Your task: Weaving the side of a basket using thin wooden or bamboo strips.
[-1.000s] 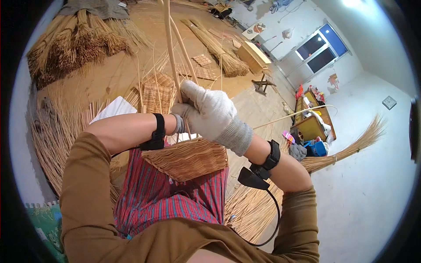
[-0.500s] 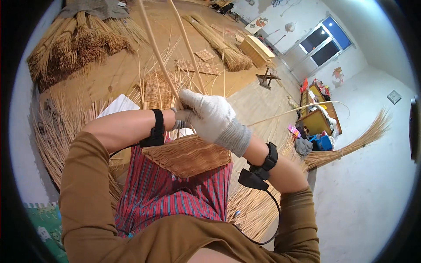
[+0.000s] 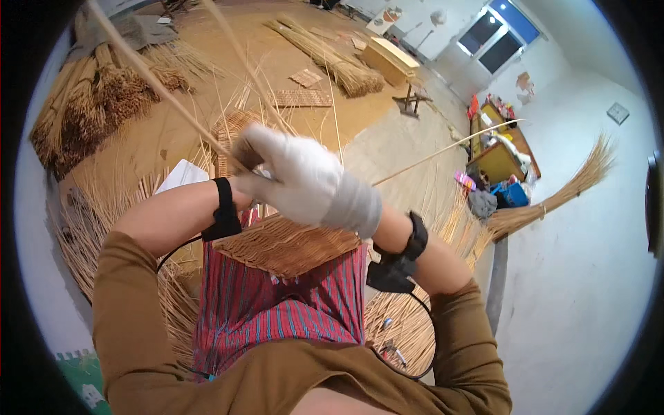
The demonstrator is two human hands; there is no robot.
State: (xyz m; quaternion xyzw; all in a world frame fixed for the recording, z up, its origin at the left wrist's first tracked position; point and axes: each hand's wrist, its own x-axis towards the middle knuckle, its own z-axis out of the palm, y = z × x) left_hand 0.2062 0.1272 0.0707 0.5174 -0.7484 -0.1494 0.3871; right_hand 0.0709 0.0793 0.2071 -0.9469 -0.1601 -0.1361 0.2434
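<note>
My right hand [image 3: 304,181], in a white work glove, is closed around thin willow rods [image 3: 159,90] that run up and to the left from its fingers. My left hand [image 3: 242,187] lies just behind the glove and is almost wholly hidden; only the wrist past a black strap [image 3: 223,209] shows. Both hands hover over the far edge of a flat woven wicker panel [image 3: 283,243], which rests on a red striped cloth [image 3: 277,315] across my lap. A second black strap with a small box [image 3: 398,259] sits on my right forearm.
Loose willow rods [image 3: 104,228] fan across the floor around me. Tied bundles [image 3: 90,104] lie at the left and another bundle [image 3: 339,59] farther back. Small woven mats [image 3: 301,97], a wooden stool [image 3: 408,100], a straw broom [image 3: 553,197] and a cluttered yellow box [image 3: 498,155] stand by the right wall.
The long rods in my gloved hand have swung from nearly upright toward the left. Both hands stay together above the panel's edge.
</note>
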